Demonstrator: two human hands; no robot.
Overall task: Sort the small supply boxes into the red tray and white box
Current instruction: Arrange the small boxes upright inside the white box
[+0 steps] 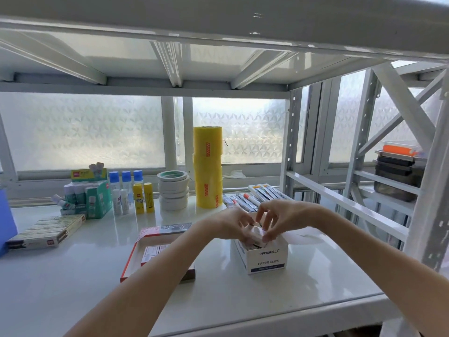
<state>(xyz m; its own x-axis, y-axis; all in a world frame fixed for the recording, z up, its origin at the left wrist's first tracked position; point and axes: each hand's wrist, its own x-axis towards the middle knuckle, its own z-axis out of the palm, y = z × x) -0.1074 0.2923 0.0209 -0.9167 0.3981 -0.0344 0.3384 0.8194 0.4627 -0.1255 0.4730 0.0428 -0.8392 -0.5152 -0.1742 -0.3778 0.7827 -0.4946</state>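
both bare forearms reach forward and converge toward the middle, the left arm crossing in from lower left, the right from lower right. the left hand [234, 223] is turned palm inward, fingers curled. the right hand [277, 218] arches over from the other side, wrist bent, its fingertips [266, 237] pointing down and pinched close to the left hand's. the two hands meet almost touching, fingers closed around something small between them that cannot be made out clearly.
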